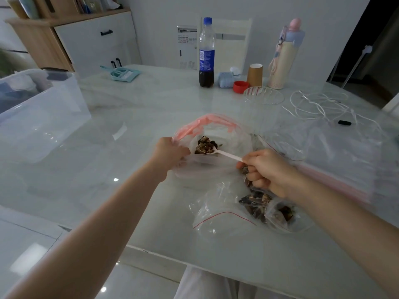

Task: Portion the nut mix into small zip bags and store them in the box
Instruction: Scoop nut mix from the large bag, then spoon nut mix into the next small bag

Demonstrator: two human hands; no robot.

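Note:
A large clear bag with a pink zip strip (224, 134) stands open at the table's middle, with nut mix (205, 144) inside. My left hand (170, 153) grips the bag's near left rim. My right hand (265, 169) pinches the handle of a white plastic spoon (224, 153), whose bowl, heaped with nuts, sits inside the bag's mouth. In front of my right hand lies a small zip bag with a red line (220, 214), and small bags holding nut mix (278, 212) lie partly under my right wrist. The clear plastic box (43, 108) stands at the far left.
A stack of zip bags (336, 160) lies at the right. Behind it are a white cable (319, 106), a clear bowl (263, 94), a cola bottle (206, 52), a red cap (240, 86), a paper cup (254, 74) and a pink flask (285, 55). The table's edge runs near me.

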